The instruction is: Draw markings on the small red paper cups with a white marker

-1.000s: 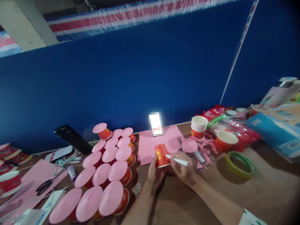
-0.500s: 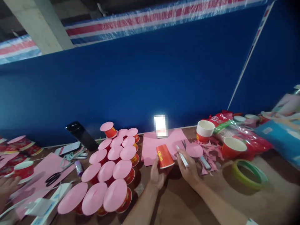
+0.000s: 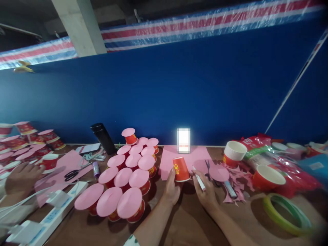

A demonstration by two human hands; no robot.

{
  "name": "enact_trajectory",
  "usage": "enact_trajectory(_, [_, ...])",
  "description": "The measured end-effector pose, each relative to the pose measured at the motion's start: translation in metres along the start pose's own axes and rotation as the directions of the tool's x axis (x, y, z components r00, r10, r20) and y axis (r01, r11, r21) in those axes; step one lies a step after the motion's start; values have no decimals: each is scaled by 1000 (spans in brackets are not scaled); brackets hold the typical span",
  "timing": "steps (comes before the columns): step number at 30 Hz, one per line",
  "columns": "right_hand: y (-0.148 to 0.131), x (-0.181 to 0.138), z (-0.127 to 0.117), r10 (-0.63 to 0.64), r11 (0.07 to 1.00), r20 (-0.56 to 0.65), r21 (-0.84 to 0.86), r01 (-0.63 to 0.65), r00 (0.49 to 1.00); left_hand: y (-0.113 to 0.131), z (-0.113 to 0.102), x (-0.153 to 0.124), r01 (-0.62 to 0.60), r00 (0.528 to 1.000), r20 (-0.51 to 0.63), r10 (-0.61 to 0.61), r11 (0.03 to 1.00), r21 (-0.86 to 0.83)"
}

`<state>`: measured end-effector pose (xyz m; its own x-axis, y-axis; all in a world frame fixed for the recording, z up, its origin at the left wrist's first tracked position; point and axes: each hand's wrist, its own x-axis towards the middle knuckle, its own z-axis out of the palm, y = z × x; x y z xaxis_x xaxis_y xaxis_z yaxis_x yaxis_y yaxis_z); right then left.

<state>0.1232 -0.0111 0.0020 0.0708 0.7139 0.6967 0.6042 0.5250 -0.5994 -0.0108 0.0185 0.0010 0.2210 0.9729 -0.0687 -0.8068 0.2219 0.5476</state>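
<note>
My left hand (image 3: pixel 173 188) is closed round a red paper cup (image 3: pixel 181 169) with yellow lettering, held upside down with its wide rim toward me. In my right hand (image 3: pixel 206 191) is a white pen (image 3: pixel 199 180), its tip pointing at the cup but apart from it. Behind the cup lie pink paper sheets (image 3: pixel 166 160). Close to my right hand are scissors (image 3: pixel 208 167) and a pink paper disc (image 3: pixel 219 173). Left of my arms stand several upturned red cups (image 3: pixel 135 214), each topped with a pink disc (image 3: pixel 129 202).
Right: stacked paper cups (image 3: pixel 235 151), pink scraps (image 3: pixel 237 182), a single cup (image 3: pixel 268 181), a tape roll (image 3: pixel 269 212) and a red plastic bag (image 3: pixel 287 164). Left: a black flask (image 3: pixel 104 138), glue stick (image 3: pixel 96 169), power strip (image 3: pixel 55 215) and another person's hand (image 3: pixel 24 179). A bright phone (image 3: pixel 183 140) stands behind.
The camera view has swung left, so the table's things appear farther right. The other person's hand shows more fully. My hands still hold the cup and pen.
</note>
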Motion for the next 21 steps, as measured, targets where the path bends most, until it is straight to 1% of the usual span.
enact_trajectory(5, [2, 1, 1, -38, 998, 44, -39, 40, 998, 1, 3, 0, 5, 1000, 5, -5, 1000, -22])
enact_trajectory(10, [4, 3, 1, -73, 996, 46, -42, 75, 996, 2, 8, -3, -10, 1000, 17, 10, 1000, -10])
enact_trajectory(17, [11, 1, 5, -60, 998, 62, -26, 62, 996, -1, 7, -7, -121, 992, 29, 119, 991, 56])
enact_trajectory(21, [9, 2, 5, -72, 997, 68, 21, 71, 995, -2, 5, -7, -125, 991, 48, 121, 988, 89])
